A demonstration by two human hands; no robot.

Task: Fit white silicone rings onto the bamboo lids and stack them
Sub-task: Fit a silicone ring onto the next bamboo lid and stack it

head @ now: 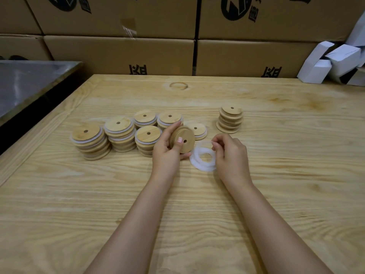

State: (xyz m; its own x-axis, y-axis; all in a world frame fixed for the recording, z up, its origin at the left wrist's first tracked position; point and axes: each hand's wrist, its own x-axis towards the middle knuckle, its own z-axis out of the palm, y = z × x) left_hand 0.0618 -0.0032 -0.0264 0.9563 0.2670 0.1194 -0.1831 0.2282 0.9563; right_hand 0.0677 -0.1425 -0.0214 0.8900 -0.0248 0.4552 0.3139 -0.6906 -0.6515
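Head view: left hand (167,149), forearm stretched over the wooden table (286,184), grips one bamboo lid (182,140) tilted on edge, thumb on its face, just in front of the stacks of ringed lids (119,133). Right hand (230,153), fingers curled, pinches a white silicone ring (199,145) (blurred) over the ring pile (203,164). A stack of bare lids (230,119) stands apart, farther right.

Tilted bamboo lid (182,139) beside white rings (203,158).
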